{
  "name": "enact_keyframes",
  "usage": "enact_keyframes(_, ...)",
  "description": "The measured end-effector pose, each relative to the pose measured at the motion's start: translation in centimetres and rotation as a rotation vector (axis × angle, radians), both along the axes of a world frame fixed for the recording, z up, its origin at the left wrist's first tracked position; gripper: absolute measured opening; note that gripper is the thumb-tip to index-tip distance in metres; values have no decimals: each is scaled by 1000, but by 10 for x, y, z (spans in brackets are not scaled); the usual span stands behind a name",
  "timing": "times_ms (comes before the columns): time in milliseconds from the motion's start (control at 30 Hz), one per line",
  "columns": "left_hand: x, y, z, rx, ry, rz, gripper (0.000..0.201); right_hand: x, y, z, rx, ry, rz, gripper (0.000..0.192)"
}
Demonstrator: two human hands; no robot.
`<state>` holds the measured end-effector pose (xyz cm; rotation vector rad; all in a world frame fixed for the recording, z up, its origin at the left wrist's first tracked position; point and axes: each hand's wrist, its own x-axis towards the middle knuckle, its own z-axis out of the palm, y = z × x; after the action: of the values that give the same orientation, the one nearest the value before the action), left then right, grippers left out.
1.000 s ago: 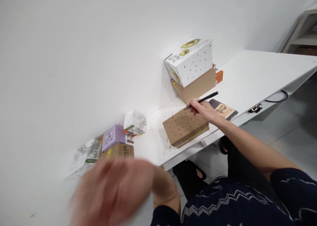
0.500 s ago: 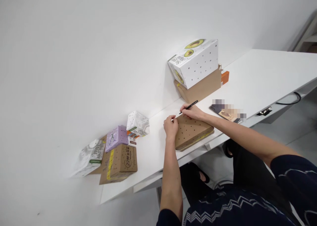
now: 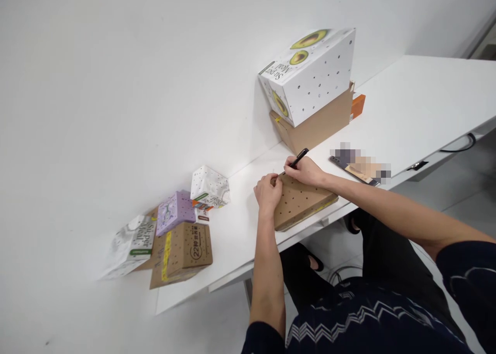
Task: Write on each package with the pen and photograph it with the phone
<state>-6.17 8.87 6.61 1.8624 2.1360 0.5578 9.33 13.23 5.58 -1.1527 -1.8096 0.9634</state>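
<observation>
A brown cardboard box (image 3: 297, 203) printed with small dark dots lies on the white table in front of me. My right hand (image 3: 307, 171) grips a black pen (image 3: 299, 157), its upper end slanting up and to the right. The pen's lower end is down by the far edge of the box, and its tip is hard to make out. At the box's far left corner, my left hand (image 3: 268, 194) curls its fingers over the edge, close to the pen. Its fingertips are partly hidden.
A phone (image 3: 354, 168), partly pixelated, lies right of the box. Behind stands a large white avocado box (image 3: 318, 85) on a brown carton (image 3: 323, 125), beside an orange box (image 3: 357, 106). Leftward are a small white box (image 3: 209, 186), a purple box (image 3: 174, 213) and a brown box (image 3: 186, 250).
My right hand has turned the pen more upright and brought it slightly down toward the box edge. My left hand has closed in nearer to it. The whole view has shifted a little.
</observation>
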Motion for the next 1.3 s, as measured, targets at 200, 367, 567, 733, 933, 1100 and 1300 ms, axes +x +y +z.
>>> enact_keyframes(200,-2,3,-4,-8,10,-2,20,-1,-1,3,26,14,41,13)
enact_keyframes(367,-2,2,-4,1,-4,-6,20,-1,-2,6,46,-9,51,13)
enact_keyframes(567,-1,2,-1,-13,0,4,20,-1,-1,3,66,-2,46,13)
enact_keyframes(733,-1,2,-1,-5,-4,-1,20,-1,-1,3,48,9,49,15)
enact_keyframes(933,0,2,-1,5,8,-9,19,-1,-1,3,30,0,47,16)
enact_keyframes(1100,0,1,-1,1,0,5,19,0,-1,3,-62,224,-54,14)
enact_keyframes(1300,0,-1,1,10,-42,12,18,44,-2,-5,-45,555,-510,15)
